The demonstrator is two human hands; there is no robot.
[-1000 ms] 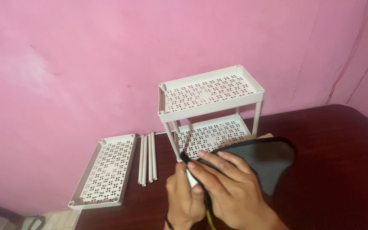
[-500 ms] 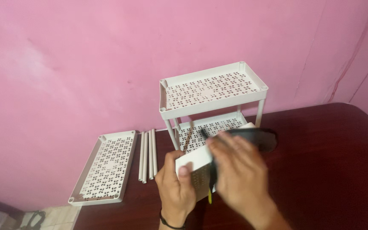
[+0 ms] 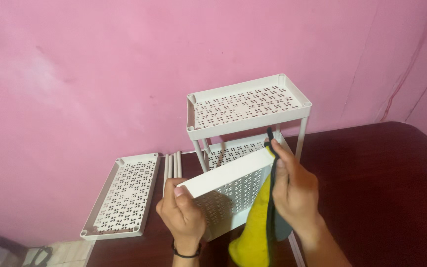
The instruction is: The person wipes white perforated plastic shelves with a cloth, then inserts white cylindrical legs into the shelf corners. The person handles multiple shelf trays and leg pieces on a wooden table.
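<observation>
My left hand [image 3: 183, 215] grips the lower left corner of a white perforated shelf tray [image 3: 228, 188], which is tilted up on edge above the dark table. My right hand [image 3: 294, 190] presses a yellow and dark grey cloth [image 3: 258, 232] against the tray's right side; the cloth hangs down below the hand. Just behind stands a white two-tier rack [image 3: 247, 106] with the same perforated pattern, its lower shelf partly hidden by the held tray.
Another white perforated tray [image 3: 124, 195] lies flat at the table's left edge, with three white poles [image 3: 172, 165] beside it. A pink wall stands close behind. The dark wooden table [image 3: 386, 188] stretches to the right.
The tray has been lifted and tilted up toward me. My right hand with the cloth has moved from over the tray to its right edge, and the yellow side of the cloth now shows.
</observation>
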